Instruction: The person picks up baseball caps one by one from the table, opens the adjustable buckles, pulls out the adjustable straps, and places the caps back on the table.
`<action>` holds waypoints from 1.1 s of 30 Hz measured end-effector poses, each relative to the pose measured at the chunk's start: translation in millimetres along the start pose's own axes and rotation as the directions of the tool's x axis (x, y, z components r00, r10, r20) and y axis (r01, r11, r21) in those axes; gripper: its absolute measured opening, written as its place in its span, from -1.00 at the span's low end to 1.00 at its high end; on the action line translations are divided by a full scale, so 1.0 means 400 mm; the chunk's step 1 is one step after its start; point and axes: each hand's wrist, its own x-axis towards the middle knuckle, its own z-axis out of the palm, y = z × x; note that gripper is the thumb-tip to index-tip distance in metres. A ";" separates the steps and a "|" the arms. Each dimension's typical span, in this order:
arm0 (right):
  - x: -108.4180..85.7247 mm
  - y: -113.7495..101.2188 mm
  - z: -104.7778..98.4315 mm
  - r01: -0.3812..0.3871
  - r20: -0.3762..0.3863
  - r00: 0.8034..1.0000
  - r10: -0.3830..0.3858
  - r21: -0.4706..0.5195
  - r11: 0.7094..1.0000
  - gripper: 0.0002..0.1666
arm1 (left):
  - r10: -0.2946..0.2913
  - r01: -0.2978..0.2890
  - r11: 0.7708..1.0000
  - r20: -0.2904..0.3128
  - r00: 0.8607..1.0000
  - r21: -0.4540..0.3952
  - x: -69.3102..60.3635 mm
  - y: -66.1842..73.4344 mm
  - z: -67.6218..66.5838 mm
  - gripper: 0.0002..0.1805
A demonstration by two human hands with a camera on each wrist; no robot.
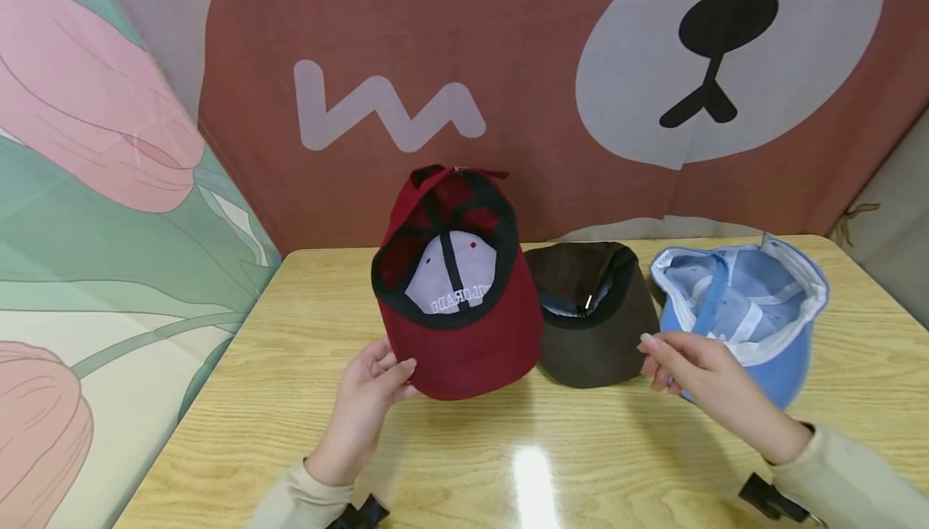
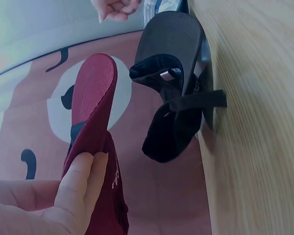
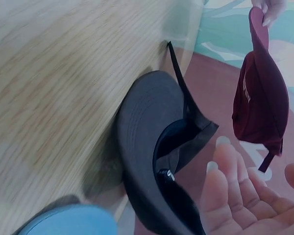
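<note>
My left hand (image 1: 363,400) pinches a dark red baseball cap (image 1: 475,364) by the edge of its brim. It hangs above the table with its hollow inside facing me and its strap at the top; stitched lettering shows through, reversed. Right of it a dark brown cap (image 1: 598,351) lies on the table, brim toward me and its inside showing. My right hand (image 1: 707,368) hovers between the brown cap and a light blue cap (image 1: 784,364), partly covering the blue one. In the right wrist view its fingers (image 3: 242,191) are loosely bent, with nothing held.
The wooden table (image 1: 290,368) runs back to a brown cloth (image 1: 348,198) printed with a bear face. A flower-printed cloth (image 1: 145,263) hangs along the left side. The blue cap rests at the table's right, upside down.
</note>
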 end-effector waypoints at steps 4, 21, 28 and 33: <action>0.005 -0.007 0.014 0.025 0.024 0.999 -0.025 0.003 1.000 -0.68 | 0.014 -0.014 1.000 0.008 1.000 0.000 -0.003 0.000 0.013 -0.62; 0.027 -0.054 0.060 0.058 0.077 0.995 -0.063 0.071 0.996 -0.70 | 0.008 -0.008 1.000 0.030 1.000 0.005 -0.021 0.003 0.047 -0.61; 0.037 -0.081 0.090 0.114 0.104 0.987 -0.126 0.115 0.987 -0.63 | 0.028 -0.028 1.000 0.035 0.999 -0.001 -0.028 -0.003 0.061 -0.58; 0.042 -0.097 0.105 0.104 0.099 0.988 -0.117 0.131 0.986 -0.59 | 0.048 -0.046 0.999 0.065 0.997 -0.023 -0.030 -0.007 0.076 -0.55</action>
